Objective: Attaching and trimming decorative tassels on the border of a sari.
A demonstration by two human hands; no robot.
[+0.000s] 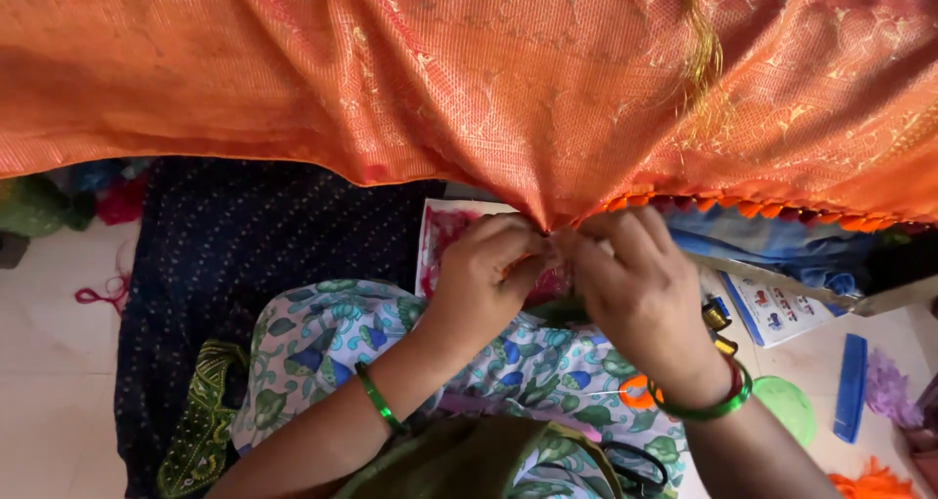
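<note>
A dark dotted cloth [244, 255] lies spread on the floor [49, 362]. A green round lid [787, 408], a blue comb [852, 387] and a printed card [777, 310] sit nearby, with red thread [103, 292] apart.

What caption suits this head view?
Both hands, left hand and right hand, pinch the edge of orange fabric above a floral cloth.

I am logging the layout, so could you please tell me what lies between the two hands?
In the head view, only the bunched lower edge of the orange fabric lies between the left hand and the right hand; both pinch it, fingertips nearly touching.
</note>
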